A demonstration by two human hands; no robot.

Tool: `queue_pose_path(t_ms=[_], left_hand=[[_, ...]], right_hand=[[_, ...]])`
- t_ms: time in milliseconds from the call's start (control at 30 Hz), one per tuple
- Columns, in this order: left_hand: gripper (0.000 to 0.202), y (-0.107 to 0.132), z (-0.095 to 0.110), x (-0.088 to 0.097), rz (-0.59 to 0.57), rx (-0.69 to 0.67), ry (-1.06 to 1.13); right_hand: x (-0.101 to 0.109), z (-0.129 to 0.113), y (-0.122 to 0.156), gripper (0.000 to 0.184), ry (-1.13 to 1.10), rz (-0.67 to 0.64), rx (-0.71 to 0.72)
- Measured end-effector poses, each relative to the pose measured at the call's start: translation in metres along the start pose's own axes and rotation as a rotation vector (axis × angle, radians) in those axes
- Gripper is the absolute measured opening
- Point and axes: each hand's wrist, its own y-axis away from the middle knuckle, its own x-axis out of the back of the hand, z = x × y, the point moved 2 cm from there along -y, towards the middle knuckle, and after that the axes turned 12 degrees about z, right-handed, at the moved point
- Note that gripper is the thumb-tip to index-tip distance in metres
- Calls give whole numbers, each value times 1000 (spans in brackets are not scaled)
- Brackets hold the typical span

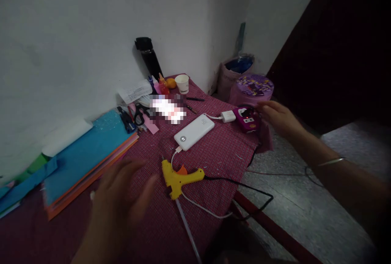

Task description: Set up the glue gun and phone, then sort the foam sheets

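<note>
Fingers of your right hand [279, 118] reach in from the right of the frame to the magenta plastic socket box [250, 126], just right of centre, which bears a black plug [245, 113] and a small glowing red light; they are bent close together at the box's far edge, and whether they grip anything cannot be told. Your left hand [114, 203], blurred at lower left, is loosely spread with its thumb apart, nothing visible in its grasp, above the red checked tablecloth [155, 231]. Just right of that thumb, at lower centre, the yellow plastic glue gun [177, 180] with an orange trigger lies on its side, a long translucent glue stick [187, 229] jutting from its rear. Above it, mid-frame, you have a white rectangular power bank [195, 132], with a white block-shaped charger [228, 116] just beside the socket box.
</note>
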Motion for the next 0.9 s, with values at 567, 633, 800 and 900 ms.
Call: queue_pose_path(t_ms=[567,633,800,900], left_hand=[[38,-154,119,-244,-531,-404,-265],[38,-157,117,-246,-569,-445,-223],[37,-165,110,-251,-610,-479,-153],[39,-164,110,-253,-605,-483,-146]], right_hand=[[-19,30,20,28,233,178,296],[-19,30,21,29,266,169,323],[-18,30,21,27,276,131,385],[-16,30,22,27,306,110,400]])
